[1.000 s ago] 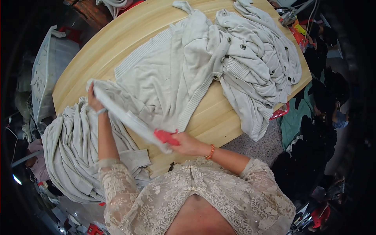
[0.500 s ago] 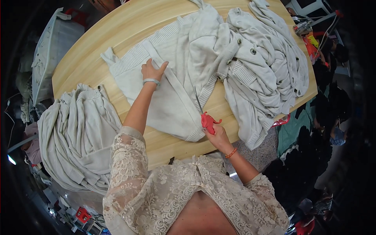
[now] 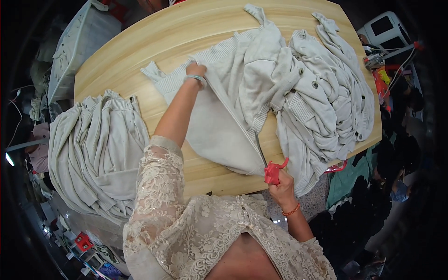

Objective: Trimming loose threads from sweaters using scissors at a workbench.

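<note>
A pale grey knitted cardigan (image 3: 210,126) lies spread on the wooden table in front of me. At its ribbed hem, my left hand (image 3: 196,69) is closed on the long front band, which runs taut and diagonally down to the right. My right hand (image 3: 282,187) grips scissors with red handles (image 3: 272,173) near the table's front edge. Their dark blades point up and away, beside the lower end of the band; I cannot tell whether they touch it. My fingertips on the cloth are partly hidden.
Heaped pale grey cardigans with dark buttons (image 3: 326,98) cover the table's right side. Another folded stack (image 3: 95,158) rests at the left, by the table (image 3: 121,51). A clear plastic bin (image 3: 81,46) stands beyond the far left edge. Dark cloth (image 3: 354,200) lies at the lower right.
My left hand has gone from open on the cloth to closed on the band, near the hem. My right hand and the scissors have moved right and nearer to me.
</note>
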A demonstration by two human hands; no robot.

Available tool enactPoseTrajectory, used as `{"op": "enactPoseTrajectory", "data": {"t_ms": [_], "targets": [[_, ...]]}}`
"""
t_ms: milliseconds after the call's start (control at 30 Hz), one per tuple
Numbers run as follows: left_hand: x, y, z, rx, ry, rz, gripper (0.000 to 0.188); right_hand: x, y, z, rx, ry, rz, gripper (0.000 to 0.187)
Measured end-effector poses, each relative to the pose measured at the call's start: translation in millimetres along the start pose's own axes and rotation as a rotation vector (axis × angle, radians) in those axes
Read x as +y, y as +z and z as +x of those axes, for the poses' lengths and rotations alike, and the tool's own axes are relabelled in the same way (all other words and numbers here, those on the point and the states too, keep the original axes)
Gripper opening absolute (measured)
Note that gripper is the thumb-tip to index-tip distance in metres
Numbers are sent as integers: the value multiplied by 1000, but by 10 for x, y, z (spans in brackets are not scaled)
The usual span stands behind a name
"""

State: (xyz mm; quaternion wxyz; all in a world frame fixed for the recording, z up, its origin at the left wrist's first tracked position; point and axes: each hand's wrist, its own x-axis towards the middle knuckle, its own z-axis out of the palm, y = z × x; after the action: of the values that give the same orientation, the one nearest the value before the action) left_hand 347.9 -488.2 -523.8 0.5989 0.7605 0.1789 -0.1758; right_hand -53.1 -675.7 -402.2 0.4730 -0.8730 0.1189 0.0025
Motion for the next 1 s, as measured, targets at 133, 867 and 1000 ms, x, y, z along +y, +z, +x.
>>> {"op": "enactPoseTrajectory", "data": {"t_ms": [133, 867, 1000], "targets": [[439, -217, 19, -447, 166, -711, 18, -205, -42, -24, 37, -85, -34, 23], [-1358, -1164, -1070, 161, 686, 815, 69, -265, 743, 203, -20, 13, -247, 37], [-1304, -1246, -993, 137, 758, 829, 70, -429, 856, 425, -162, -113, -390, 36]]}}
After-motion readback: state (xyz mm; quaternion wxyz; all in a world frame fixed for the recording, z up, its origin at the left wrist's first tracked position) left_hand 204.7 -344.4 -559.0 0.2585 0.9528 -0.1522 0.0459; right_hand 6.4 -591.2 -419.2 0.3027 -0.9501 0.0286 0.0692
